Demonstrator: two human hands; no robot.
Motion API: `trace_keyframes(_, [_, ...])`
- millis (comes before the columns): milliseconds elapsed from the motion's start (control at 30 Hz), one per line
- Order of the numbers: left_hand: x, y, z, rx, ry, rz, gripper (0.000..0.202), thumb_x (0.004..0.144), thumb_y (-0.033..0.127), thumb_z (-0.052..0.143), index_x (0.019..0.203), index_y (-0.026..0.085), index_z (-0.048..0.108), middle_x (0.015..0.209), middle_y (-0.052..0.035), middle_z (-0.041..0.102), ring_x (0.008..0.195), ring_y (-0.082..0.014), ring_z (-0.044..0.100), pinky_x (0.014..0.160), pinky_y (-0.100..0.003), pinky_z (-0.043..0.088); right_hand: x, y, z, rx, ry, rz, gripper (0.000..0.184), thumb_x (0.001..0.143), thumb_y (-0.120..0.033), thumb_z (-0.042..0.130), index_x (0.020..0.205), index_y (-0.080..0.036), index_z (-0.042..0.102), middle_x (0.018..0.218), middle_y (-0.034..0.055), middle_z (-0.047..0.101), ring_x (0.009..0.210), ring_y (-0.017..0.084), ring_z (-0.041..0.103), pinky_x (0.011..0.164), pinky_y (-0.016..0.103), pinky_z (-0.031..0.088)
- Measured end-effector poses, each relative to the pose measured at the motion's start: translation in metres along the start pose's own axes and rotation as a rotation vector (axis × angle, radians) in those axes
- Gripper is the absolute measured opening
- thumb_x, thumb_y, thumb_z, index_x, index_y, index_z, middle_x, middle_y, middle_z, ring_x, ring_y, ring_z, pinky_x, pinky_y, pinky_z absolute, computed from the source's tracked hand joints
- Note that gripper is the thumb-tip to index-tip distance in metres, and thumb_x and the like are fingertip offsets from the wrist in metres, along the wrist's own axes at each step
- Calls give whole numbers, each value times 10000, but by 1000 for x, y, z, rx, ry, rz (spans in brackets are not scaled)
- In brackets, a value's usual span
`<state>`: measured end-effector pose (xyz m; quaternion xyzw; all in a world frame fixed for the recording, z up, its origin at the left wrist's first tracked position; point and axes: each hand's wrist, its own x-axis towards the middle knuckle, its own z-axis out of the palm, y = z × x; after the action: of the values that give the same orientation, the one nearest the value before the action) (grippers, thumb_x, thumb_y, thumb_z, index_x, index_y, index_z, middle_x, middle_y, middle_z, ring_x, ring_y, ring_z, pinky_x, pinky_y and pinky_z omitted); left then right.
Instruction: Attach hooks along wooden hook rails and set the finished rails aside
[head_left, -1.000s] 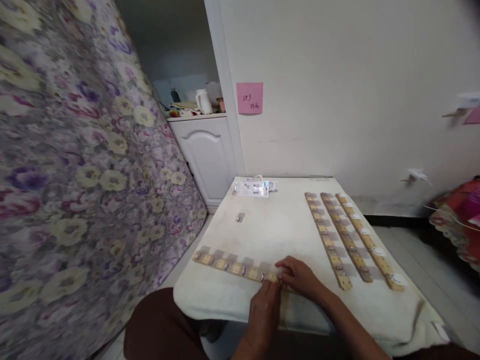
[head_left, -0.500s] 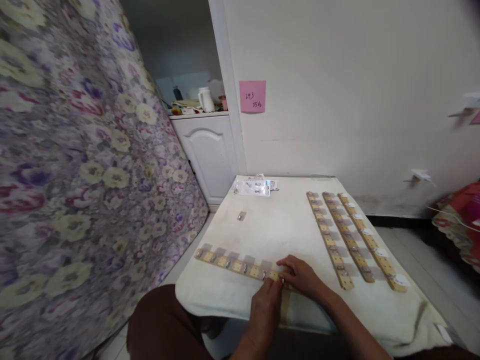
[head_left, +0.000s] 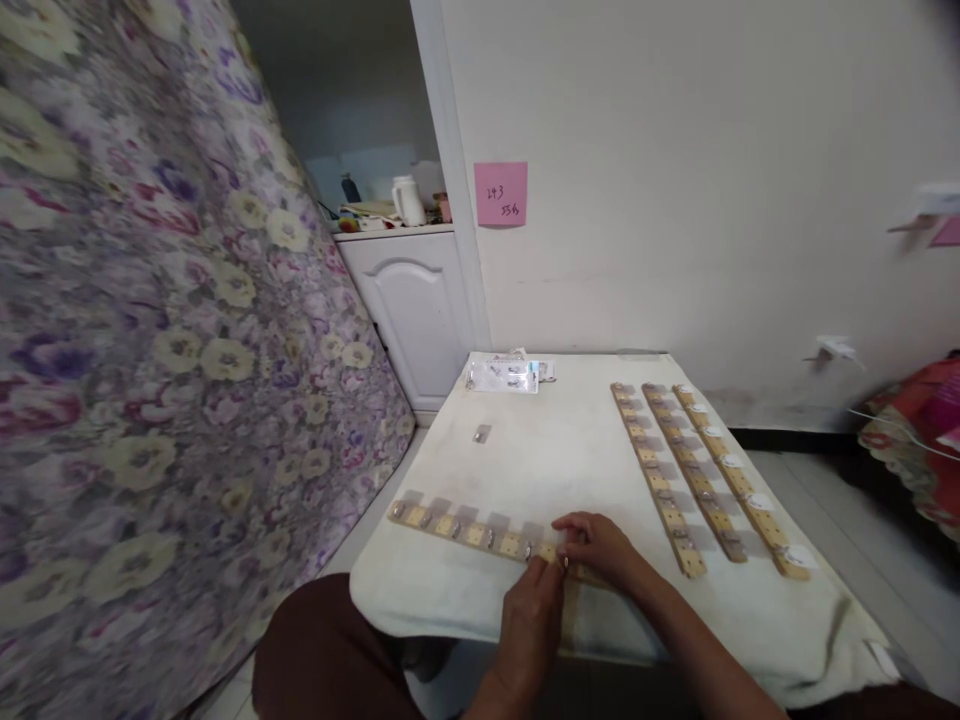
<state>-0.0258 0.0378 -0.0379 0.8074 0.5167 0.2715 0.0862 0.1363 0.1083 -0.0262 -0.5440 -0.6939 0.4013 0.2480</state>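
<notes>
In front of me a narrow wooden strip (head_left: 472,533) lies across the table. Small silver ring-like pieces (head_left: 490,538) with clear square tabs (head_left: 499,521) sit along it at intervals. At the strip's right part my left hand (head_left: 531,610) has its fingertips pinched together from the near side. My right hand (head_left: 600,548) meets it from the right, thumb and fingers bent together over the strip. A small shiny piece (head_left: 566,563) shows between the fingertips of both hands; most of it is hidden. The strip's right end is partly covered by my right hand.
Three similar wooden strips (head_left: 660,485) with small pieces lie lengthwise on the right of the cloth-covered table (head_left: 540,460). One loose silver piece (head_left: 480,435) lies left of centre. Clear packs (head_left: 501,375) lie at the back edge. A floral curtain (head_left: 187,350) hangs at left.
Both hands stay at the same spot on the strip, with only a slight shift of the right-hand fingers. The camera view has turned very slightly.
</notes>
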Motion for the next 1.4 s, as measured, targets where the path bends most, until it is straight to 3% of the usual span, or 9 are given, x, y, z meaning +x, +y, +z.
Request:
trace_keyframes(200, [-1,-2,-1,-184,61,-25,206,918,171,385,975,242,570,872,-27,615,832,-152,599,747,-255,487,-2,4,-1,43,37,-56,351,683,-305,644,1013,-197,690,845,41,688,753,194,599,701,298,441])
trace_keyframes(367, [-2,-4,-3,-300,92,-114,153,904,203,430,987,232,556,887,-19,632,835,-148,601,760,-259,476,-7,-2,-7,142,107,-96,332,778,-346,530,1023,-173,671,946,74,686,858,211,608,783,324,455])
trace_keyframes(567, [-14,2,-15,-395,81,-200,136,895,248,444,960,218,560,799,-7,624,724,-141,594,680,-239,469,-11,-3,-15,220,146,2,309,777,-287,444,962,-147,648,727,30,665,563,153,569,571,274,446])
trace_keyframes(700, [-14,3,-34,-411,76,-188,151,895,276,447,966,221,569,817,-10,641,742,-145,603,688,-241,471,-12,7,-19,159,200,7,309,779,-269,412,940,-154,649,769,41,668,573,149,570,586,278,447])
trace_keyframes(867, [33,-29,-80,-234,193,-272,177,899,306,420,992,219,543,843,-10,630,746,-147,596,690,-253,472,-13,18,-22,24,240,-11,303,801,-274,393,925,-165,648,856,74,673,761,193,609,723,316,455])
trace_keyframes(1000, [92,-77,-104,17,128,-286,188,857,195,399,979,204,541,969,-38,606,840,-154,591,765,-271,465,-12,21,-19,-62,212,-31,275,805,-264,405,937,-190,635,958,70,648,910,198,594,812,313,429])
trace_keyframes(1100, [131,-109,-100,107,89,-332,281,797,123,447,1055,187,540,1071,-61,580,880,-151,588,836,-277,438,-12,19,-17,-118,189,12,261,805,-262,411,956,-217,618,957,47,634,889,185,594,787,299,424])
trace_keyframes(1200, [161,-132,-85,187,48,-411,325,777,142,498,1099,170,534,1102,-86,577,908,-170,594,816,-281,437,-11,17,-15,-134,170,42,246,799,-265,425,963,-238,606,927,25,630,853,175,597,753,285,424])
trace_keyframes(1400, [192,-150,-62,316,-37,-542,178,862,238,452,932,148,589,992,-88,614,883,-193,595,739,-316,440,-10,20,-18,-86,177,13,250,815,-246,406,964,-224,605,961,35,633,908,174,593,791,282,426])
